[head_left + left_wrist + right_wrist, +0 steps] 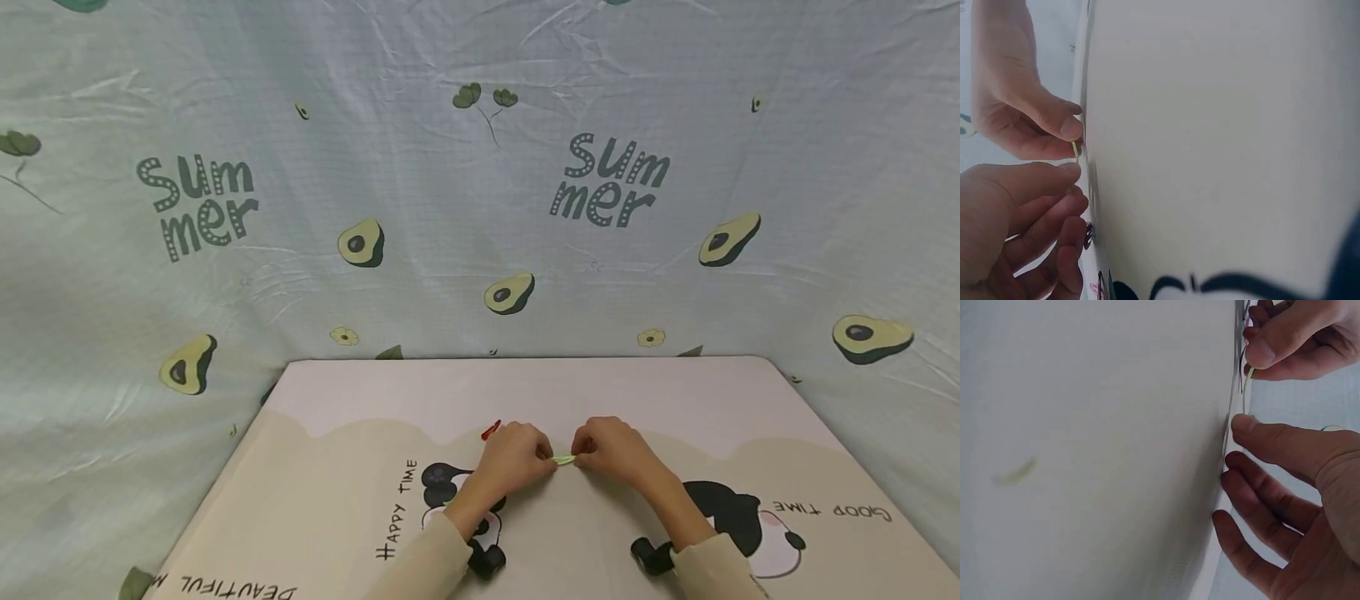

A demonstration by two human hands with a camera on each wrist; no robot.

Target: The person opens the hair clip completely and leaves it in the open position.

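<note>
A thin, light green band-like strip (563, 460) spans the short gap between my two hands, above the table. My left hand (516, 457) pinches its left end between thumb and forefinger. The right hand (611, 448) pinches the other end the same way. In the right wrist view the green strip (1249, 380) looks narrow and slightly bent. The left wrist view shows only a sliver of the strip (1075, 150) between the thumbs. Its ends are hidden by the fingertips, and its exact kind is unclear. A small red, clip-like piece (491, 430) lies just beyond my left hand.
The table (337, 475) has a beige and pale pink cover printed with pandas and lettering. Behind its far edge hangs a pale curtain (420, 183) patterned with avocados and the word "summer".
</note>
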